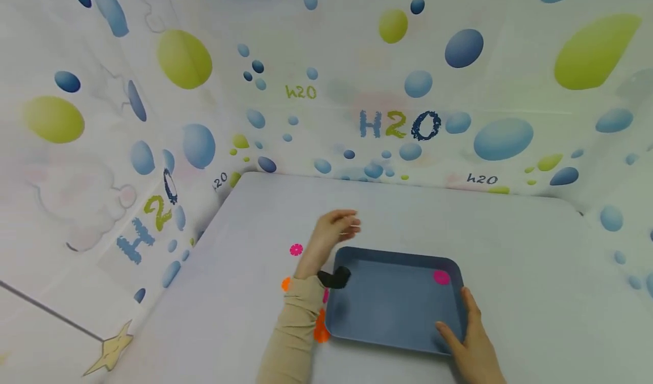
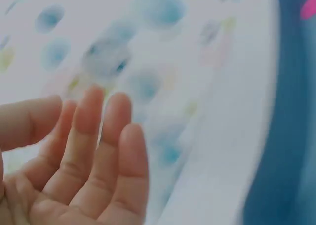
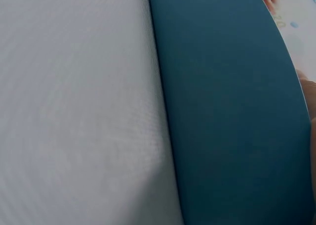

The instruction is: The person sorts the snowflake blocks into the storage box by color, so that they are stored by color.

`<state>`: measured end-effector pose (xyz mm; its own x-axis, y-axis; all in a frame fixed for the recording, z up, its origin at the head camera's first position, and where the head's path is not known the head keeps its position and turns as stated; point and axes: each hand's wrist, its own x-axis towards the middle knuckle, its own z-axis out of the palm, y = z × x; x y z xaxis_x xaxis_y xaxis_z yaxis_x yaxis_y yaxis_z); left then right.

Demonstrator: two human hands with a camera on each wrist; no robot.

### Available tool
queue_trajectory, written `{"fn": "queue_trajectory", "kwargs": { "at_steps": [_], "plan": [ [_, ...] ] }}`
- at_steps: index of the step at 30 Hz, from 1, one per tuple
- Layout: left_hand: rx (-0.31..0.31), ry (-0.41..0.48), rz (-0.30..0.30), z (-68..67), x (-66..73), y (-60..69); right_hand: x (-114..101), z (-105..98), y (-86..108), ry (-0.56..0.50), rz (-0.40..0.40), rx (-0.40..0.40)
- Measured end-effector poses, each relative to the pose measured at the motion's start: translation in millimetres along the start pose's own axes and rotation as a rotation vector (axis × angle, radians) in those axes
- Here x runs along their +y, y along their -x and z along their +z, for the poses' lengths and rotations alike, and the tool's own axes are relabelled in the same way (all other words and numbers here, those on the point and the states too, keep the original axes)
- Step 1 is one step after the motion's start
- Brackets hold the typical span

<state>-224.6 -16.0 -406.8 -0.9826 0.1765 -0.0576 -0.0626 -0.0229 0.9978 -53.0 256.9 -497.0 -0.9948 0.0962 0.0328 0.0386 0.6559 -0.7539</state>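
Note:
A blue-grey rectangular tray (image 1: pixel 393 313) lies on the white table, with one pink round piece (image 1: pixel 441 277) inside near its far right corner. My right hand (image 1: pixel 475 338) holds the tray's right side, thumb over the inside and fingers along the outer wall. In the right wrist view the tray's side (image 3: pixel 237 111) fills the middle, and part of the hand shows at the right edge. Above the tray's far left corner, my left hand (image 1: pixel 334 231) hovers with nothing in it. Its fingers (image 2: pixel 98 156) are loosely bent in the left wrist view, apart from the tray.
Left of the tray, a pink flower-like piece (image 1: pixel 296 249) and orange pieces (image 1: pixel 321 330) lie on the table, some partly hidden by the left sleeve (image 1: pixel 296 321). A white curtain (image 1: pixel 336 49) with blue and green spots hangs behind and at the left.

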Motion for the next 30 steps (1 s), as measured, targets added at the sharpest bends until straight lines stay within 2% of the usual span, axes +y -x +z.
{"fn": "queue_trajectory", "kwargs": {
  "at_steps": [3,5,7,10,12,14,18,20,23,30],
  "plan": [
    [0.206,0.015,0.013,-45.5,-2.0,-4.3,1,-2,1.8,0.025,0.019,0.003],
    [0.318,-0.016,0.005,-69.0,-13.5,-7.5,2,-4,3.5,0.047,0.03,0.006],
    [0.391,-0.065,-0.022,-85.7,-29.0,-8.6,3,-4,4.7,0.061,0.039,0.005],
    [0.434,-0.167,-0.069,-100.3,-55.3,-7.0,4,-3,6.1,0.08,0.045,0.007],
    [0.434,-0.255,-0.101,-104.7,-68.8,-3.7,4,0,6.6,0.081,0.047,0.006],
    [0.423,-0.366,-0.106,-107.6,-78.2,-0.5,4,3,7.3,0.079,0.048,0.002],
    [0.375,-0.598,-0.07,-111.4,-81.0,3.7,1,11,9.2,0.061,0.053,0.001],
    [0.343,-0.674,-0.049,-110.2,-78.7,5.2,1,12,10.4,0.057,0.064,0.001],
    [0.301,-0.733,-0.042,-108.5,-73.8,8.0,0,12,12.0,0.058,0.07,0.003],
    [0.236,-0.864,-0.093,-103.9,-64.1,20.2,0,9,10.2,0.035,0.068,-0.026]
  ]
}}
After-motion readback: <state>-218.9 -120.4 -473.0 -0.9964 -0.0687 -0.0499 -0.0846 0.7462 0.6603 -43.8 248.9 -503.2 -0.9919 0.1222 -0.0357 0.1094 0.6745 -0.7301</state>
